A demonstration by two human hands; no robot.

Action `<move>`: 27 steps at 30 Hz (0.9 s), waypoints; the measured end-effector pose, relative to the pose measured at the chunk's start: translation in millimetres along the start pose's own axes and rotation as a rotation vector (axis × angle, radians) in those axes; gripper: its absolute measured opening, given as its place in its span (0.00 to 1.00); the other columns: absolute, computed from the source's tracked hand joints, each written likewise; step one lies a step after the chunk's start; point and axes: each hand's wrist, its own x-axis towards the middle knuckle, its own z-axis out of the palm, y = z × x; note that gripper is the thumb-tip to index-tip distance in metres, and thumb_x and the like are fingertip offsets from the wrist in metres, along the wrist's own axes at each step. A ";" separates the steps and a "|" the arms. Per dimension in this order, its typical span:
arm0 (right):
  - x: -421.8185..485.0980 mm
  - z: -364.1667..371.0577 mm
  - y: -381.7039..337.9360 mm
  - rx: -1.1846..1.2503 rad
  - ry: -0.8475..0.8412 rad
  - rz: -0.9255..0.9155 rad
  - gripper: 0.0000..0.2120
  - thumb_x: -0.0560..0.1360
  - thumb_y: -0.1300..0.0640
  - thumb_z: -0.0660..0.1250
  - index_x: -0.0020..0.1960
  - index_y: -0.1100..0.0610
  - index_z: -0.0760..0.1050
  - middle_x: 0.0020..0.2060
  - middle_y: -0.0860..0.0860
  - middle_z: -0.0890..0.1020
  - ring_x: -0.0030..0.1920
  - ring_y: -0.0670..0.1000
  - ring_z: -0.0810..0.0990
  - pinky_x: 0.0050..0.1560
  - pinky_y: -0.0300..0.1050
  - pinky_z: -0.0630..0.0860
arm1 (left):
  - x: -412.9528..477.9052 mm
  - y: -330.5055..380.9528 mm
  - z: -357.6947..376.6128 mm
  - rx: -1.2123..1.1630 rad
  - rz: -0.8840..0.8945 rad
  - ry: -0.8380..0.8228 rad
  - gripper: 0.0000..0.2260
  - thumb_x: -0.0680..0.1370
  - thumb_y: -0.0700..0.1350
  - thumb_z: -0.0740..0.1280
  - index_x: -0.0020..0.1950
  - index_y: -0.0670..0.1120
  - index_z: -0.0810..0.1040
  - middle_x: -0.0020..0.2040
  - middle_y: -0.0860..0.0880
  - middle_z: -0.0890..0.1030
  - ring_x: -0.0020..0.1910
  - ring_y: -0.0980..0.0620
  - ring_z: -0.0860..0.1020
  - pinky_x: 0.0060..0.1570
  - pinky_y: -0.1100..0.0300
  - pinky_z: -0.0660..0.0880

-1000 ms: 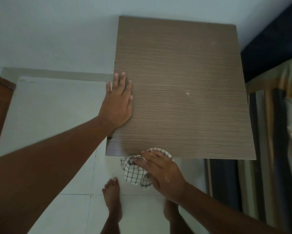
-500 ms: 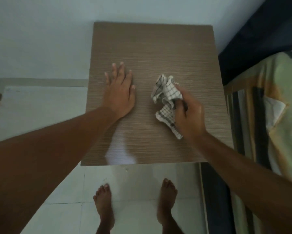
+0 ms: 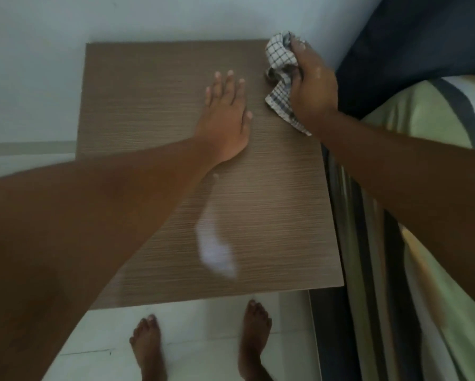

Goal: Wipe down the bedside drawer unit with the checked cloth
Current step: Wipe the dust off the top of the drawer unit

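Note:
The bedside drawer unit (image 3: 137, 111) shows only its brown wood-grain top, seen from above. My left hand (image 3: 225, 119) lies flat on the top near the middle, fingers spread and pointing to the wall. My right hand (image 3: 310, 89) is closed around the bunched white checked cloth (image 3: 280, 67) at the far right corner of the top, next to the wall. The cloth's loose end hangs below my fist onto the surface. A pale glare patch shows on the near part of the top.
A pale wall (image 3: 93, 20) runs behind the unit. A bed with a green-and-dark striped cover (image 3: 423, 188) and a dark headboard (image 3: 423, 45) stands tight against the unit's right side. My bare feet (image 3: 200, 347) stand on white floor tiles in front.
My right hand has carried the cloth from the front edge, across the middle of the top, to the far right corner. My left hand has stayed flat on the top.

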 end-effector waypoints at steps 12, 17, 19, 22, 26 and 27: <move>36.4 16.7 16.0 -0.257 -0.310 -0.038 0.21 0.86 0.52 0.49 0.71 0.60 0.71 0.69 0.59 0.75 0.69 0.57 0.73 0.65 0.40 0.67 | 30.8 28.8 21.5 0.150 0.036 -0.038 0.27 0.85 0.48 0.49 0.81 0.39 0.54 0.82 0.38 0.53 0.82 0.39 0.50 0.79 0.43 0.49; -3.1 5.8 11.0 -0.164 -0.206 -0.036 0.22 0.84 0.52 0.52 0.74 0.56 0.70 0.72 0.56 0.73 0.72 0.56 0.72 0.68 0.41 0.64 | 16.1 30.0 18.0 0.171 0.065 -0.061 0.26 0.85 0.49 0.48 0.82 0.38 0.53 0.82 0.39 0.52 0.82 0.40 0.49 0.80 0.43 0.48; -23.7 4.0 12.3 -0.151 -0.201 -0.083 0.22 0.83 0.53 0.53 0.76 0.55 0.68 0.75 0.56 0.69 0.75 0.56 0.68 0.73 0.44 0.62 | 5.4 31.3 19.4 0.186 0.087 -0.065 0.27 0.85 0.49 0.48 0.82 0.38 0.51 0.83 0.39 0.51 0.82 0.39 0.48 0.80 0.43 0.47; -63.6 -4.0 11.0 -0.126 -0.161 -0.140 0.21 0.82 0.58 0.56 0.73 0.58 0.72 0.68 0.58 0.76 0.69 0.58 0.73 0.70 0.48 0.70 | -11.9 33.3 24.1 0.183 0.119 -0.065 0.27 0.85 0.49 0.48 0.82 0.40 0.50 0.83 0.39 0.51 0.82 0.39 0.48 0.80 0.43 0.47; -118.8 -19.7 5.6 -0.122 -0.165 -0.173 0.20 0.80 0.61 0.57 0.71 0.60 0.73 0.65 0.58 0.77 0.66 0.59 0.74 0.67 0.55 0.73 | -39.3 40.5 31.2 0.161 0.145 -0.074 0.27 0.84 0.49 0.49 0.83 0.42 0.49 0.83 0.40 0.51 0.82 0.39 0.48 0.80 0.43 0.46; -133.1 -23.6 3.8 -0.120 -0.164 -0.173 0.20 0.80 0.61 0.57 0.70 0.60 0.74 0.65 0.58 0.77 0.66 0.59 0.75 0.67 0.57 0.73 | -46.8 42.8 33.3 0.169 0.153 -0.075 0.28 0.84 0.49 0.49 0.83 0.42 0.50 0.83 0.40 0.51 0.82 0.39 0.48 0.80 0.43 0.46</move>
